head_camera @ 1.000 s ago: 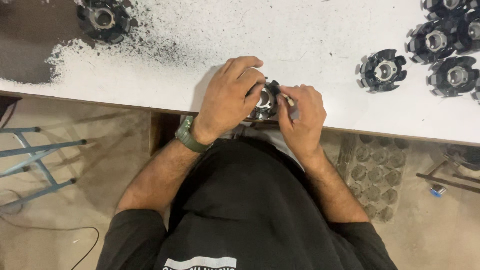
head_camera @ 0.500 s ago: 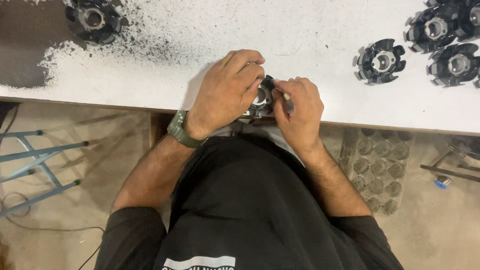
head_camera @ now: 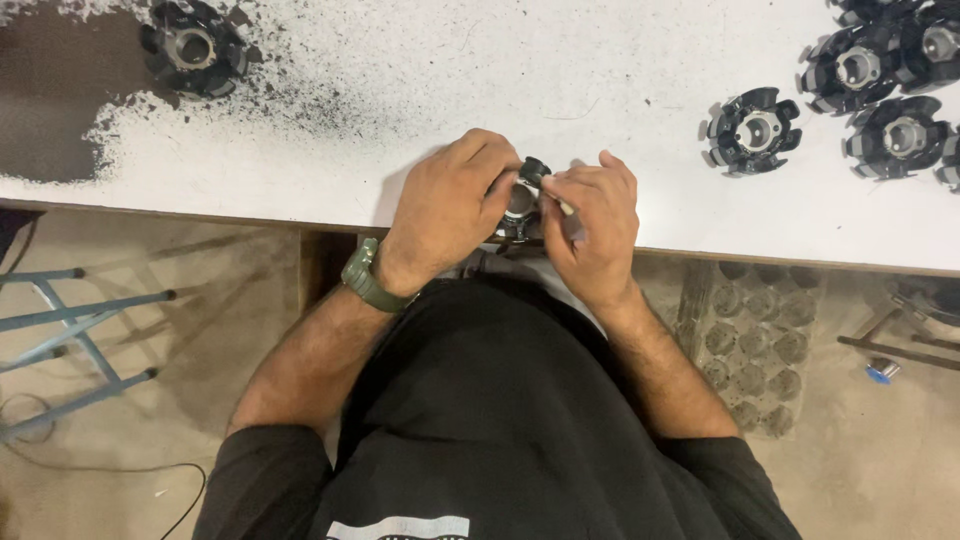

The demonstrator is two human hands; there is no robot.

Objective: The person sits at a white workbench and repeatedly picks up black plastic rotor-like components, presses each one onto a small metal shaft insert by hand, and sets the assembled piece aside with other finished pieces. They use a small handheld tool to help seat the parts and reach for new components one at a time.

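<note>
Hands are closed around one round black metal part (head_camera: 522,205) at the white table's (head_camera: 620,80) near edge: left hand (head_camera: 450,205) cups it, right hand (head_camera: 592,225) pinches a thin tool (head_camera: 562,205). Little is changed since before.

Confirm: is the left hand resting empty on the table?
No, the left hand is wrapped around a black finned part at the table edge.

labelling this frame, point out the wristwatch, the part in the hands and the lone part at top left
wristwatch (head_camera: 366,280), head view, on its green strap
held part (head_camera: 520,200), head view, its metal centre
lone part (head_camera: 192,48), head view, its grey hub
</note>
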